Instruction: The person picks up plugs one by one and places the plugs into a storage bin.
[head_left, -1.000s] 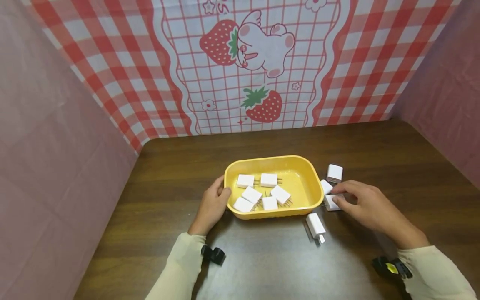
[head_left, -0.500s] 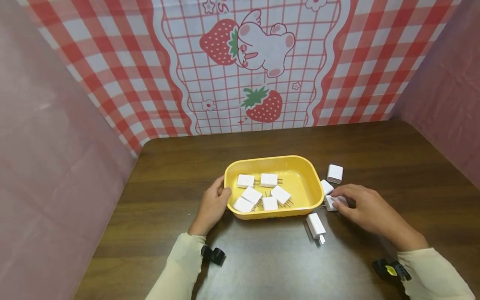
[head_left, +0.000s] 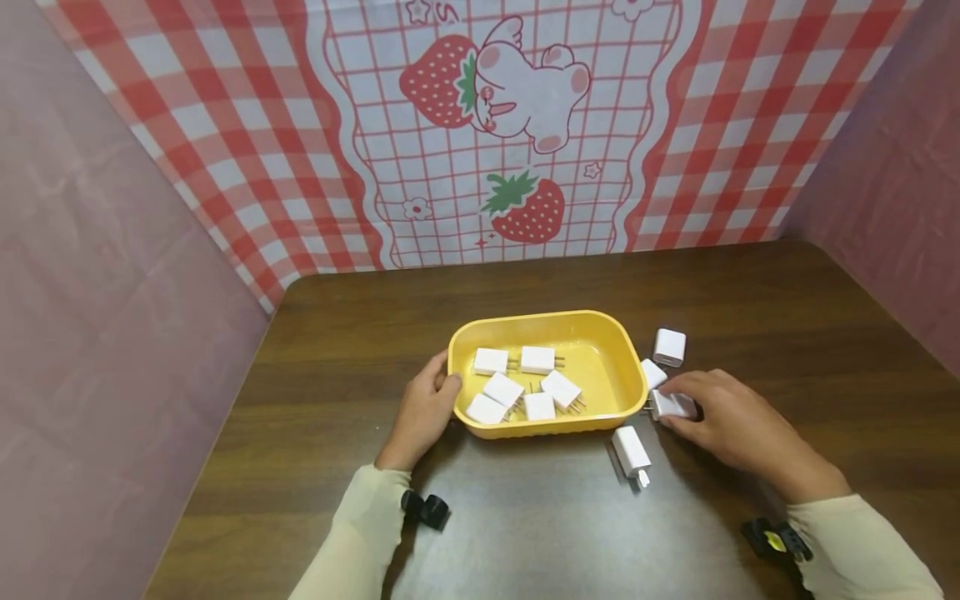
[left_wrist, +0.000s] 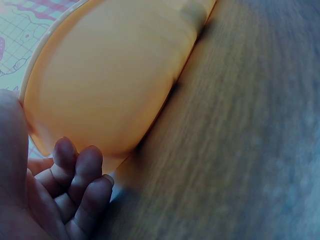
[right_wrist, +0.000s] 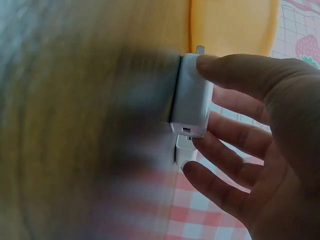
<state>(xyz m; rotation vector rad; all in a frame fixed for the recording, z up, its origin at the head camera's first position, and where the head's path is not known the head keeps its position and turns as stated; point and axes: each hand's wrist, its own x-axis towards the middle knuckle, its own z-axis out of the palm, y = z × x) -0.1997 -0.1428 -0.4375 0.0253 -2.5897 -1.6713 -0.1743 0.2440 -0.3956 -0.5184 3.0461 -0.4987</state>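
My left hand (head_left: 422,410) grips the left end of a yellow plastic bin (head_left: 592,317), thumb at the rim and the other fingers against its outer wall. In the left wrist view those curled fingertips (left_wrist: 89,162) show beside the wall. Several white charger plugs (head_left: 504,389) with metal prongs lie inside the bin. To its right, my right hand (head_left: 738,421) pinches a white charger (right_wrist: 192,95) between thumb and fingers. This charger lies at the tabletop, its port end toward the right wrist camera and its prongs toward the bin.
Another charger (head_left: 653,374) lies against the bin's right side, with one more charger (head_left: 670,347) behind it. In front of the bin's right corner rests a charger (head_left: 632,451), prongs toward me. A checked strawberry cloth (head_left: 525,125) hangs behind the wooden table (head_left: 375,317).
My right hand has shifted slightly lower, and its thumb and fingers have closed around the charger beside the bin. The left hand and the bin stay in place.
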